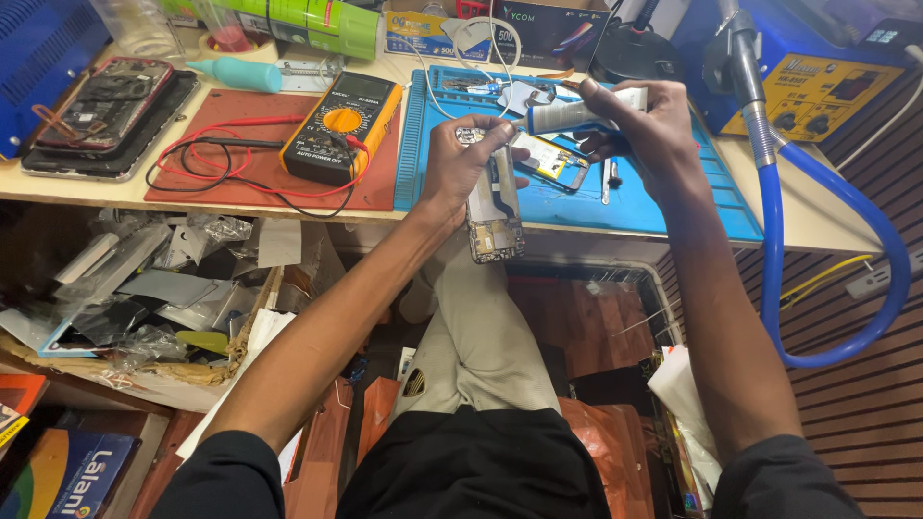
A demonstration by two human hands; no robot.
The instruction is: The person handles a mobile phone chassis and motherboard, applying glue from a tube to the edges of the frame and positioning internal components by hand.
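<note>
The left hand (460, 163) is gripping an opened phone (492, 207), fingers closed around its upper end, holding it just off the near edge of the blue mat (654, 207). The phone is hanging with its long axis running toward the person, its top pinched between thumb and fingers and its lower end jutting free below the palm. The right hand (642, 125) is closing around a white tube (577, 115) above the mat, the tube lying roughly level with its nozzle end pointing left at the phone's top. The tube tip is sitting just beside the left fingertips, near but, as far as can be told, not touching the phone. The right hand is the nearer one to the mat; a second phone part (550, 159) is lying on the mat under the tube. Left of the mat, a yellow multimeter (336, 125) is resting on a red pad (245, 159). Right of the mat, a blue hose (870, 259) is looping down.
</note>
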